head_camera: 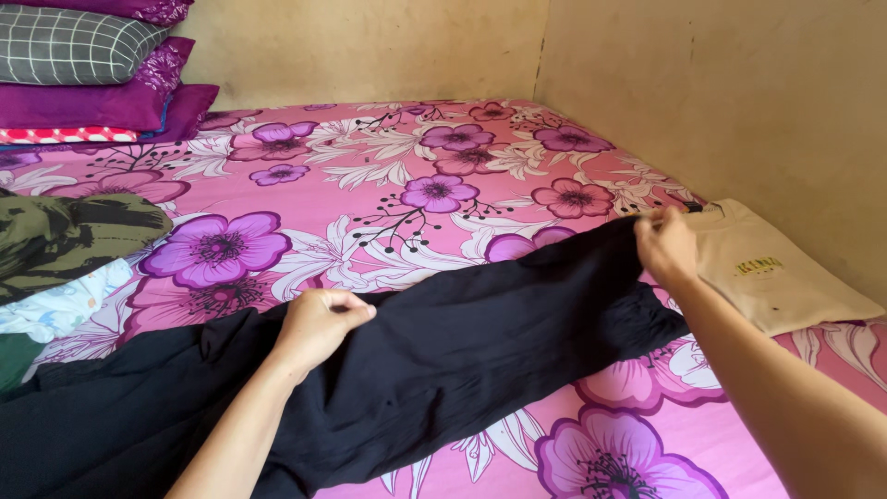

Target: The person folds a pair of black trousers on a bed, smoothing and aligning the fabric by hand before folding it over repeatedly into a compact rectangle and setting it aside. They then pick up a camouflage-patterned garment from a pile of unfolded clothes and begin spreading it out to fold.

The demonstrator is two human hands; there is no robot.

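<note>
Hands pinching black garment (480, 342), left hand (319, 323) mid-fabric, right hand (663, 245) at far end, floral bedsheet (370, 185) beneath

Left hand (319, 323) curled with fingers pinched, right hand (663, 245) outstretched, fingers closed.

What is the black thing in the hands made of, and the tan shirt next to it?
The black garment looks like thin, matte woven cloth, going by its fine crinkles and soft drape. The tan shirt seems like smooth cotton knit, folded flat with crisp edges. Neither is certain from looks alone.
</note>
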